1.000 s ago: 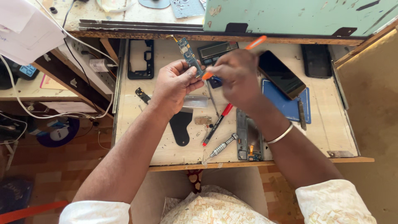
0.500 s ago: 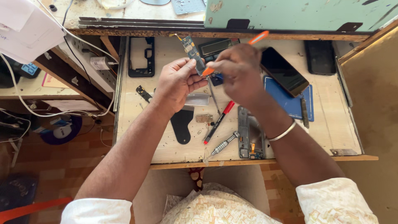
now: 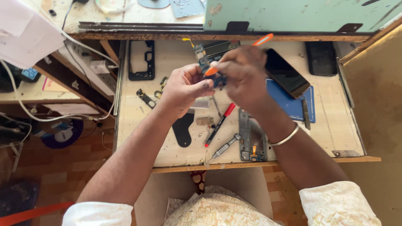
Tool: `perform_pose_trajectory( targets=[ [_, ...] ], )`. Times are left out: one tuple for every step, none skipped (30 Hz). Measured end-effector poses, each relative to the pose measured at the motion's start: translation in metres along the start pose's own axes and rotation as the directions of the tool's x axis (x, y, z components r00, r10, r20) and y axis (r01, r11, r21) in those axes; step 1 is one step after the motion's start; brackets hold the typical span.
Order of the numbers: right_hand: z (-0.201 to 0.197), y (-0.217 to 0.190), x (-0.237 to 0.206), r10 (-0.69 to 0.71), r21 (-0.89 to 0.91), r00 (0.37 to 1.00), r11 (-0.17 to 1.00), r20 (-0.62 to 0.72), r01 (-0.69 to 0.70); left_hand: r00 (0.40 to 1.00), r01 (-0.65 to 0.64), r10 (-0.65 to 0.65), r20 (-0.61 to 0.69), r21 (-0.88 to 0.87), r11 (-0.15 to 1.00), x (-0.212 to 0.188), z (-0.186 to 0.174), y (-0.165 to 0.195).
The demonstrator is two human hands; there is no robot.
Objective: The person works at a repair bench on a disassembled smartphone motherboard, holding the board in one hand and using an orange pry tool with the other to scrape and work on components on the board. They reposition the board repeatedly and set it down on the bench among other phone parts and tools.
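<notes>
We hold a small blue circuit board (image 3: 204, 62) up over the bench (image 3: 335, 129), our left hand (image 3: 184, 90) with its grip clamped on the board's lower end. Our right hand (image 3: 243, 75) is closed around an orange tool (image 3: 234, 56) whose tip touches the board. Below lie a red pen (image 3: 220, 124), a screwdriver (image 3: 225, 147), and a dark phone (image 3: 287, 73) on a blue mat (image 3: 293, 104).

one head view, worn high, looks steeply down over both forearms onto the bench (image 3: 138, 138), close in; the floor shows at left.
</notes>
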State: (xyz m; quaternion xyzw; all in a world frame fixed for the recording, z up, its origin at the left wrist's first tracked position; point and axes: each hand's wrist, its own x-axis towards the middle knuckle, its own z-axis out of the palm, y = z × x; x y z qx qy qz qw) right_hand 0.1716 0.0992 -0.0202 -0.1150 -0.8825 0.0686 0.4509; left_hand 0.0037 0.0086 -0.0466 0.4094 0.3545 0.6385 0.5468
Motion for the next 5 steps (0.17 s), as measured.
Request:
perform_pose_trajectory(
  targets=[
    [0.001, 0.001, 0.000, -0.015, -0.022, 1.000, 1.000, 0.003, 0.016, 1.000, -0.006, 0.006, 0.004, 0.033, 0.999, 0.001, 0.000, 0.000],
    [0.002, 0.002, -0.001, -0.030, -0.038, 1.000, 0.999, 0.008, 0.031, 1.000, -0.011, 0.010, 0.003, 0.066, 0.998, 0.000, -0.001, 0.000],
    [0.004, 0.002, -0.003, -0.044, -0.052, 0.999, 0.998, 0.016, 0.045, 1.000, 0.002, -0.004, 0.025, 0.092, 0.996, 0.000, -0.002, -0.001],
    [0.002, 0.005, -0.004, -0.034, -0.068, 0.999, 0.997, -0.011, 0.033, 0.999, 0.014, -0.019, 0.044, 0.116, 0.993, 0.000, -0.003, -0.001],
    [-0.001, 0.012, -0.002, -0.026, -0.084, 0.999, 0.996, -0.035, 0.023, 0.998, 0.024, -0.033, 0.062, 0.138, 0.990, -0.001, -0.004, -0.002]
  ],
)
